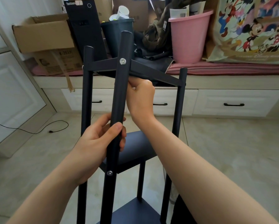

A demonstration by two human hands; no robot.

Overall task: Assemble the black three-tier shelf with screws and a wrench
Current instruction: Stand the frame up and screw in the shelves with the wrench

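The black shelf stands in front of me with several black poles and three dark tiers. My left hand grips the nearest pole at mid height, thumb across its front. A silver screw fastens this pole to the top tier, and another screw sits at the middle tier. My right hand reaches up behind the near pole, its fingers curled under the top tier's underside; what they hold is hidden. The bottom tier shows at the lower edge. No wrench is visible.
Behind the shelf is a white drawer bench piled with cardboard boxes, a black bin, a pink bucket and a cartoon-print bag. A black cable lies on the tiled floor at left.
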